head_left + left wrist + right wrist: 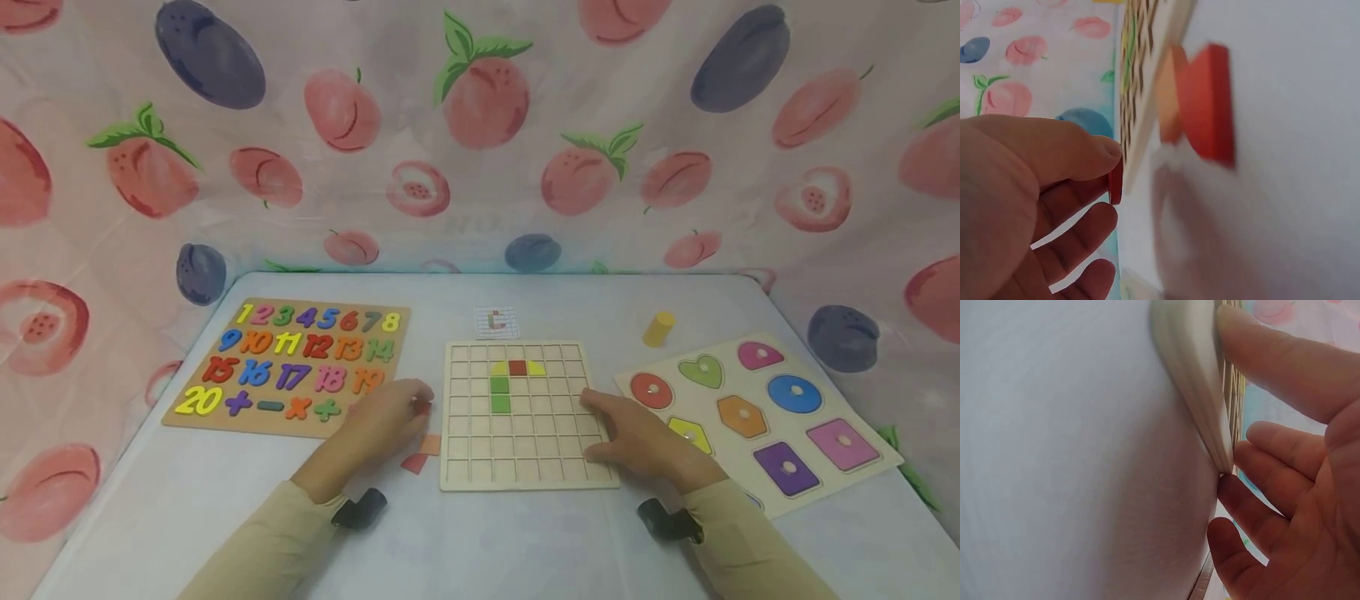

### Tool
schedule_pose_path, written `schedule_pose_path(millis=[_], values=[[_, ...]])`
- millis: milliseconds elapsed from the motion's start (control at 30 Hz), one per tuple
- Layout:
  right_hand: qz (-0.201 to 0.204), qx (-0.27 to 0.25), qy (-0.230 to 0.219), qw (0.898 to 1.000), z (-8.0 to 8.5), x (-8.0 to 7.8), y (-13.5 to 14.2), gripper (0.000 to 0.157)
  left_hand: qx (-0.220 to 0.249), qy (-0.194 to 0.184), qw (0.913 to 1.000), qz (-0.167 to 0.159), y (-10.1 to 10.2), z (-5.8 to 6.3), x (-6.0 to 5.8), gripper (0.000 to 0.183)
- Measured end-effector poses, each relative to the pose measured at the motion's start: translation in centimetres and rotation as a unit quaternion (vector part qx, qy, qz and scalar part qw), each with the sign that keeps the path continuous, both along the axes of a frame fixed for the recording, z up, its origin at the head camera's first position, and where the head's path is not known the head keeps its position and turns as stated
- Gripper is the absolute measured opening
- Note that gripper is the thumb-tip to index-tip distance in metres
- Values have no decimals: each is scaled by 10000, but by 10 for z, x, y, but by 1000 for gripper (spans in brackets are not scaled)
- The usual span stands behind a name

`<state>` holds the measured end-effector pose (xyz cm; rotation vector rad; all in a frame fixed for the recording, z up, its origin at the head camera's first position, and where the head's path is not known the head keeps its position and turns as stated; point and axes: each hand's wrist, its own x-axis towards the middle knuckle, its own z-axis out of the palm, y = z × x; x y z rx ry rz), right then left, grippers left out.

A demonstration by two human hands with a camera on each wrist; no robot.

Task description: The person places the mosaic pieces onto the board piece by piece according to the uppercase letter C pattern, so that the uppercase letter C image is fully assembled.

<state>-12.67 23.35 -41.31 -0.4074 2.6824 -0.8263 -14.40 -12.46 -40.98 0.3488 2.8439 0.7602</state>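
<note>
My left hand (384,421) pinches a small red piece (1115,185) between thumb and forefinger, just left of the wooden grid board (532,447). In the left wrist view its other fingers are loosely bent. Below that hand, an orange square tile (430,445) and a red curved-edge tile (413,463) lie on the table. On the board's upper part sit a red square (517,368), two yellow pieces, one of them at the right (536,368), and green tiles (500,403). My right hand (648,442) touches the board's right edge with spread, relaxed fingers.
A small pattern card (497,322) lies behind the board. The number puzzle (300,367) is at the left, the shape puzzle (813,396) at the right. A yellow cylinder (659,329) stands behind the shape puzzle. Fruit-print cloth (480,192) hangs at the back.
</note>
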Motion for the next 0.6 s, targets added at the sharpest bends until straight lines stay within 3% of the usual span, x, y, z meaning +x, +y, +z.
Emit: schedule_pose_path(millis=[267, 600], values=[[63, -64, 28, 10000, -1, 0, 1, 77, -158, 9, 9993, -338, 22, 7, -4, 24], [45, -58, 5, 10000, -1, 0, 1, 78, 232, 46, 9960, -860, 43, 1, -5, 18]])
